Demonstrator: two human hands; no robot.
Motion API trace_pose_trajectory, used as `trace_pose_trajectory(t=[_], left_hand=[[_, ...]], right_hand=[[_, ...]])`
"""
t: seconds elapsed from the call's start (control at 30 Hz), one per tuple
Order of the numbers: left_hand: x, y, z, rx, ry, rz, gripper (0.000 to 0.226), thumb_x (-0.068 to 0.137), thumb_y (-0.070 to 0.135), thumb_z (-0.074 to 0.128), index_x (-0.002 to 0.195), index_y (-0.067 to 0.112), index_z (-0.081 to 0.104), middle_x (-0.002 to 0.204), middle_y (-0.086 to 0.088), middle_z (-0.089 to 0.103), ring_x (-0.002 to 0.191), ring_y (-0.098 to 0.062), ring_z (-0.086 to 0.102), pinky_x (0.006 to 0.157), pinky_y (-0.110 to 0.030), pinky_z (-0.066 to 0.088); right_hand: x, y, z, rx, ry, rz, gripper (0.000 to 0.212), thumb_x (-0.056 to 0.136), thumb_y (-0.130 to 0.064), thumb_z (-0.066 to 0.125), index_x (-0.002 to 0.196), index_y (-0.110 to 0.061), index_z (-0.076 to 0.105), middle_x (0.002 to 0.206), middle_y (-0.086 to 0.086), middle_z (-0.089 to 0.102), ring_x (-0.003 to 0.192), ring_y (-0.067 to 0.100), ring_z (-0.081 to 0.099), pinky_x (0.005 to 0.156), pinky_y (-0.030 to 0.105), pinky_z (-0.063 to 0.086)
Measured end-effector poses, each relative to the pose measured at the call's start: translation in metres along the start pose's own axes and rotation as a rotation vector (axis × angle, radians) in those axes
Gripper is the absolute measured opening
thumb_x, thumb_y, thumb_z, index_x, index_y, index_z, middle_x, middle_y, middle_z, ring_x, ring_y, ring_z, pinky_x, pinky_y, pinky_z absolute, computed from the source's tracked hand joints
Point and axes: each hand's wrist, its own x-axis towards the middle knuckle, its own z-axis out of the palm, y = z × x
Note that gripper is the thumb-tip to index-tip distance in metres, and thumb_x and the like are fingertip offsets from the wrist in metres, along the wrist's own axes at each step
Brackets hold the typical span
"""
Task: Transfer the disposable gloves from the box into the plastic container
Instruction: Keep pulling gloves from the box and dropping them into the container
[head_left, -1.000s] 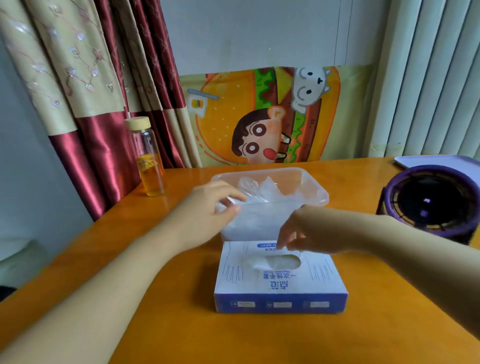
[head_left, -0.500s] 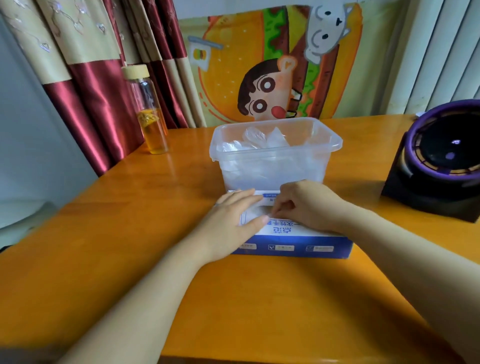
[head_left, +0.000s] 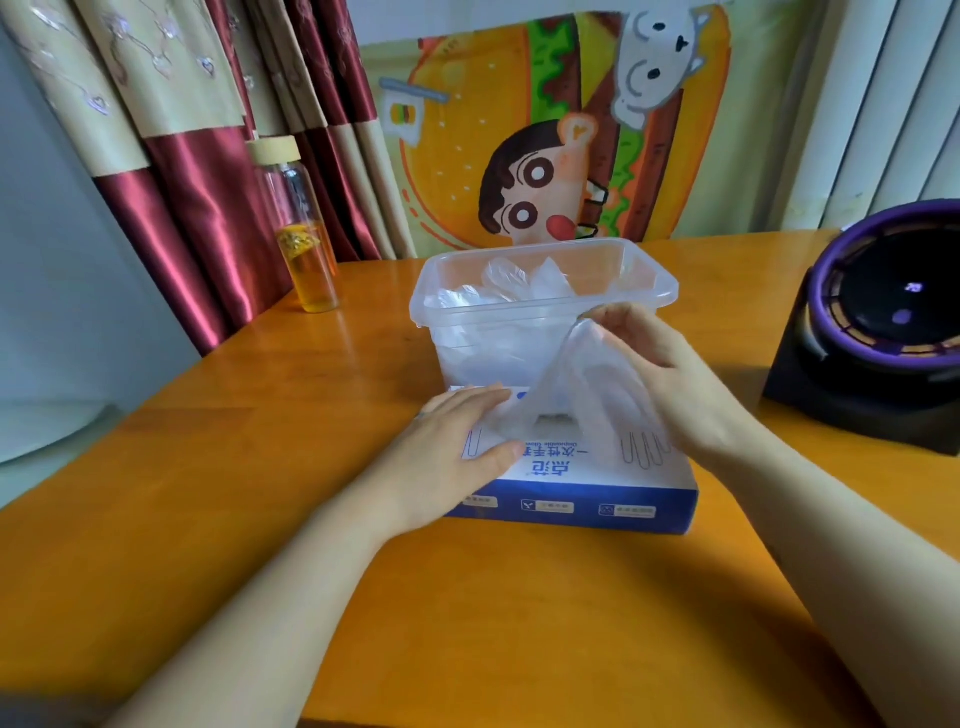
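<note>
The right hand (head_left: 670, 379) pinches the top of a glove (head_left: 571, 384) at its fingertips, just in front of the container's (head_left: 670, 288) near rim. From that pinch the glove hangs down like a tent to the slot in the box (head_left: 597, 499); it is thin, clear and filmy. The left hand (head_left: 447, 452) lies flat on the box's left side, fingers straight. Box and container sit mid-desk (head_left: 493, 623), touching, the container toward the far edge, with crumpled clear gloves (head_left: 524, 283) inside.
</note>
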Motion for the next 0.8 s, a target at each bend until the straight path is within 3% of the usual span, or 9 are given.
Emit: trace_pose_trajectory(t=[0.1,0.17,0.27,0.37,0.43,0.47,0.57,0.63,0.8], left_hand=[[0.0,0.003,-0.001,-0.01,-0.018,-0.012,0.063,0.09,0.053,0.049,0.147,0.038,0.027,0.154,0.018,0.024,0.143,-0.003,0.013,0.102,-0.018,0.02],[0.0,0.0,-0.001,-0.035,-0.019,-0.012,0.062,0.09,0.054,0.05,0.147,0.037,0.03,0.153,0.019,0.026,0.143,-0.004,0.015,0.109,-0.022,0.02],[0.004,-0.001,-0.003,-0.006,-0.025,-0.011,0.068,0.082,0.068,0.05,0.143,0.041,0.036,0.149,0.021,0.036,0.14,-0.006,0.026,0.114,-0.037,0.029],[0.009,0.01,-0.015,0.032,-0.08,-0.024,0.051,0.075,0.07,0.046,0.119,0.045,0.054,0.12,0.017,0.06,0.113,-0.01,0.055,0.095,-0.043,0.048],[0.014,0.016,-0.02,0.079,-0.124,-0.025,0.028,0.083,0.058,0.051,0.102,0.04,0.058,0.103,0.011,0.065,0.096,-0.011,0.061,0.085,-0.043,0.052],[0.014,0.018,-0.022,0.115,-0.131,-0.032,0.028,0.085,0.056,0.052,0.106,0.038,0.058,0.107,0.01,0.065,0.098,-0.011,0.06,0.087,-0.043,0.051],[0.016,0.024,-0.029,0.108,-0.111,-0.047,0.049,0.087,0.056,0.056,0.13,0.036,0.049,0.131,0.014,0.055,0.114,-0.009,0.054,0.096,-0.03,0.045],[0.018,0.03,-0.043,-0.122,-0.079,-0.085,0.066,0.081,0.061,0.061,0.138,0.033,0.044,0.135,0.015,0.052,0.119,-0.007,0.052,0.09,-0.021,0.041],[0.025,0.049,-0.084,-0.541,0.12,0.008,0.096,0.063,0.075,0.067,0.145,0.036,0.035,0.141,0.016,0.045,0.129,-0.005,0.044,0.108,-0.035,0.039]], right_hand=[[-0.004,-0.004,-0.002,0.079,-0.058,0.063,0.05,0.085,-0.057,0.051,0.126,-0.028,0.05,0.109,-0.023,0.057,0.094,-0.02,0.053,0.075,0.0,0.04],[-0.006,-0.006,-0.002,0.055,-0.098,0.063,0.047,0.08,-0.057,0.06,0.115,-0.026,0.059,0.103,-0.014,0.066,0.093,-0.007,0.061,0.078,0.01,0.047],[-0.006,-0.007,0.0,-0.039,-0.159,0.059,0.038,0.081,-0.04,0.064,0.09,-0.003,0.067,0.086,0.01,0.071,0.075,0.025,0.066,0.068,0.033,0.05],[0.003,-0.022,0.001,-0.038,-0.051,-0.018,0.035,0.086,-0.035,0.061,0.087,-0.001,0.068,0.081,0.01,0.071,0.073,0.027,0.065,0.069,0.038,0.049],[0.013,-0.04,-0.004,-0.008,0.083,-0.066,0.032,0.088,-0.035,0.061,0.084,-0.005,0.07,0.077,0.006,0.071,0.07,0.025,0.064,0.067,0.037,0.049],[0.019,-0.049,-0.007,-0.001,0.151,-0.08,0.03,0.09,-0.034,0.061,0.081,-0.007,0.07,0.072,0.003,0.07,0.066,0.022,0.062,0.064,0.034,0.047],[0.036,-0.072,-0.019,-0.028,0.252,-0.068,0.032,0.09,-0.034,0.06,0.073,-0.01,0.07,0.066,0.006,0.067,0.06,0.015,0.054,0.059,0.028,0.04],[0.043,-0.085,-0.025,-0.069,0.196,-0.008,0.034,0.09,-0.038,0.06,0.075,-0.009,0.071,0.067,0.01,0.066,0.06,0.018,0.053,0.058,0.028,0.038],[0.053,-0.098,-0.026,-0.033,0.001,0.196,0.03,0.09,-0.038,0.059,0.072,-0.016,0.068,0.053,-0.007,0.063,0.046,0.004,0.057,0.043,0.011,0.041]])
